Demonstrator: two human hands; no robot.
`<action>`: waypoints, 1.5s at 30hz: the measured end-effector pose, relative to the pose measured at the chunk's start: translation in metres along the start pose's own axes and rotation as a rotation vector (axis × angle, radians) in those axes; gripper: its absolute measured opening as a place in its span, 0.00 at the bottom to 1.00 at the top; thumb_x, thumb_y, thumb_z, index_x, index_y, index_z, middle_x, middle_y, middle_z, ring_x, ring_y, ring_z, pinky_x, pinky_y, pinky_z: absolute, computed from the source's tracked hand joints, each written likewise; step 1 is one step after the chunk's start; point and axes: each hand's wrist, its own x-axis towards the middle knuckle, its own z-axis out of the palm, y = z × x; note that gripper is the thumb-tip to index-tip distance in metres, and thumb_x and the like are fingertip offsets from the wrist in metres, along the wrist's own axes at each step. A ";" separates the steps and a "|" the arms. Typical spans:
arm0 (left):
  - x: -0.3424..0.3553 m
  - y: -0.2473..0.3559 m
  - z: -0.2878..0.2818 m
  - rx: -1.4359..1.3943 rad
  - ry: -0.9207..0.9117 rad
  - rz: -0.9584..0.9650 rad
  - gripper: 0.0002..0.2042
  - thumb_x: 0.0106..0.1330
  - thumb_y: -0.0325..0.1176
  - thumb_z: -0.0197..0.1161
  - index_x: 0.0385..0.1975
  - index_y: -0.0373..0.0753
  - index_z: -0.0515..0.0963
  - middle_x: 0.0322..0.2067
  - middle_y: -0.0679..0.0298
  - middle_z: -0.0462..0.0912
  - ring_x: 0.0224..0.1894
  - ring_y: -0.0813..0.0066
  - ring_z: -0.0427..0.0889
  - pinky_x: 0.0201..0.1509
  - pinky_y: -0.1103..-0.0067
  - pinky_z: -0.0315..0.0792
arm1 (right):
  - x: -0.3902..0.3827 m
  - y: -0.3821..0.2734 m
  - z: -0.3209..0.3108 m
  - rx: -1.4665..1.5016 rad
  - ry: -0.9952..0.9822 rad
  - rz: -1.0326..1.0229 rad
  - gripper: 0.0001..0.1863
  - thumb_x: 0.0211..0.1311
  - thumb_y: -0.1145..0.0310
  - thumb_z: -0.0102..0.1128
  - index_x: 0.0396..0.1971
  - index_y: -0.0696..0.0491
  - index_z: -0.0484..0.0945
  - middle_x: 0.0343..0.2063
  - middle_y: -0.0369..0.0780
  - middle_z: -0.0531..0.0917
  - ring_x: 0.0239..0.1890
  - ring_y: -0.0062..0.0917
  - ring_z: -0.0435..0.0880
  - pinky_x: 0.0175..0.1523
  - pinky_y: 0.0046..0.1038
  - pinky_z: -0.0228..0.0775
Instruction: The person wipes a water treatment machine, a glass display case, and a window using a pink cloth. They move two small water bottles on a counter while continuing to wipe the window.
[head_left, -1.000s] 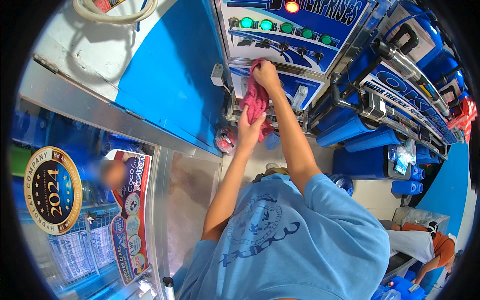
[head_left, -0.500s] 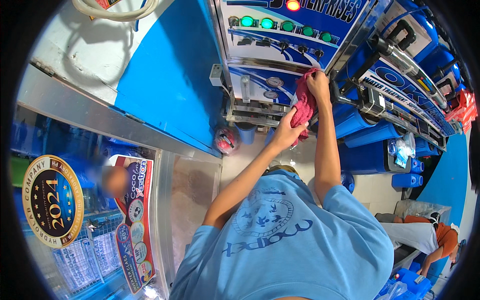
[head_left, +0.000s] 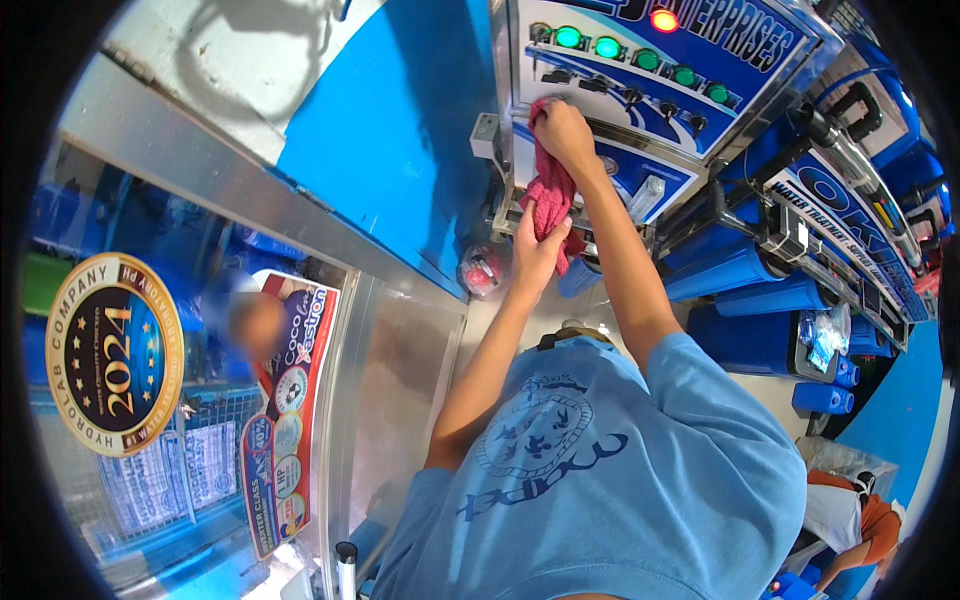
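A dark pink cloth point(head_left: 550, 190) hangs between my two hands in front of a control panel. My right hand point(head_left: 565, 135) is closed on its upper end and presses it to the steel strip point(head_left: 640, 137) near the panel's left edge. Lower down, my left hand point(head_left: 537, 252) grips the hanging part of the cloth. Above my right hand is the control panel point(head_left: 610, 95) with lit green buttons point(head_left: 607, 47), a row of dark switches and one glowing orange-red lamp point(head_left: 664, 20). The lower blue panel point(head_left: 672, 190) carries a clear flow meter point(head_left: 648, 196); my right arm partly covers it.
Blue filter housings point(head_left: 725, 262) stand right of the panel. A blue wall point(head_left: 390, 150) and a glass cabinet point(head_left: 150, 540) with stickers lie at left. A clear bag with red contents point(head_left: 482, 270) sits below the panel. Another person point(head_left: 850, 520) bends at far right.
My right hand has moved the cloth from the panel's right end to its left end. My left hand has followed, still gripping the cloth. The view has shifted too.
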 end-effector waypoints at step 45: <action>-0.293 -0.014 -0.088 -0.747 0.328 0.007 0.27 0.71 0.42 0.49 0.67 0.36 0.60 0.64 0.55 0.67 0.66 0.58 0.66 0.69 0.65 0.61 | -0.335 -0.006 -0.023 2.236 -1.440 0.862 0.24 0.69 0.57 0.47 0.59 0.56 0.71 0.59 0.44 0.76 0.61 0.36 0.73 0.69 0.44 0.60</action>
